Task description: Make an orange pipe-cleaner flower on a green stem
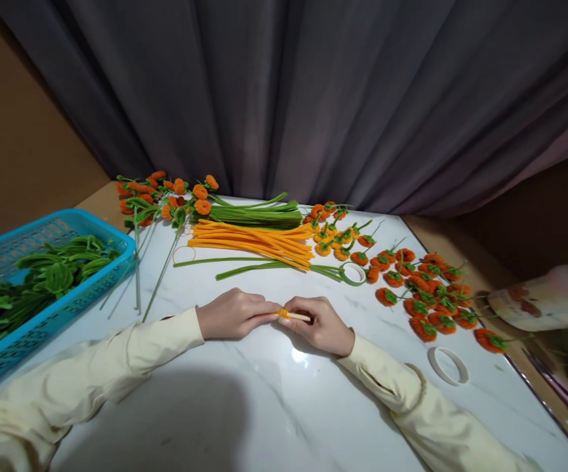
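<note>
Grey curtains (264,98) hang behind a white marbled table (313,413), where supplies fan out around a bare working spot. At its middle, just above the tabletop, a small yellow-orange coil (283,314) sits at one end of a pale stick (300,316). The left hand (237,313) has thumb and forefinger pinched at the coil, apparently to keep it snug; the right hand (321,324) curls closed around the stick — likely steadying it. Orange stems (249,241) lie parallel just beyond, presumably for easy reach — while flower heads (419,307) spread rightward, perhaps to avoid crushing.
</note>
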Motion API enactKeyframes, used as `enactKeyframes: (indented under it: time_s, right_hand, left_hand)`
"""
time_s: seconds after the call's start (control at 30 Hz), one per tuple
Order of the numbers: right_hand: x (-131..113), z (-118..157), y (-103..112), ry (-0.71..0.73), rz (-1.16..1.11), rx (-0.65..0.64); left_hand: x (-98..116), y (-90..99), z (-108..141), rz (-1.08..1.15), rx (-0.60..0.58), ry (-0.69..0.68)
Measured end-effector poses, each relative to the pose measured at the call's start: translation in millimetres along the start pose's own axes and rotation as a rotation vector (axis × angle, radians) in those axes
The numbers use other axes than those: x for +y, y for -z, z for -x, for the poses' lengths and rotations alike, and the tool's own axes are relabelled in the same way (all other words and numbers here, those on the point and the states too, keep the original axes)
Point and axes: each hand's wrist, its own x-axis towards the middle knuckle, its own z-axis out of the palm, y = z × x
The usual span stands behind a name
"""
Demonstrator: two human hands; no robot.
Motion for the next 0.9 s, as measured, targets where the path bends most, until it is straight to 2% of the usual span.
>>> enactKeyframes:
  time_s: [0.17,0.23,0.3,0.37,0.43,0.5,0.57,0.63,0.7,0.8,0.9]
  right_hand:
    - [0.0,0.4,-1.5,-0.055,-0.049,-0.006]
    - [0.2,0.4,-2.1,-0.082,-0.084,0.003]
    - [0.3,0.5,-2.4,-0.097,-0.095,0.027]
    - [0.4,0.7,-2.4,-0.102,-0.087,0.086]
    - [0.9,0.9,-2.4,-0.109,-0.081,0.179]
    - [2.0,0.9,-2.5,-0.112,-0.077,0.270]
    - [3.3,0.5,-2.9,-0.114,-0.053,0.306]
    - [4.0,0.0,-3.8,-0.118,-0.004,0.296]
    - [3.4,-0.4,-5.1,-0.115,0.028,0.276]
    - [0.8,-0.6,-8.1,-0.124,-0.035,0.251]
    - [-1.1,-1.0,-12.7,-0.181,-0.243,0.212]
  left_hand:
    - [1.1,-2.9,1.2,-0.104,-0.007,-0.014]
    - [0.7,-2.9,0.9,-0.077,-0.010,0.000]
    - [-0.8,-1.8,-0.5,0.004,0.036,0.050]
    - [-3.7,0.4,-3.3,0.117,0.157,0.176]
    - [-7.6,3.8,-7.4,0.294,0.313,0.376]
    - [-11.4,7.8,-12.0,0.590,0.423,0.566]
    - [-13.8,12.0,-15.9,0.927,0.473,0.671]
    - [-13.8,15.6,-18.3,1.171,0.502,0.694]
    - [-11.5,18.2,-19.7,1.285,0.539,0.688]
    - [-5.1,19.8,-22.7,1.313,0.565,0.694]
    - [1.8,20.2,-30.8,1.255,0.614,0.679]
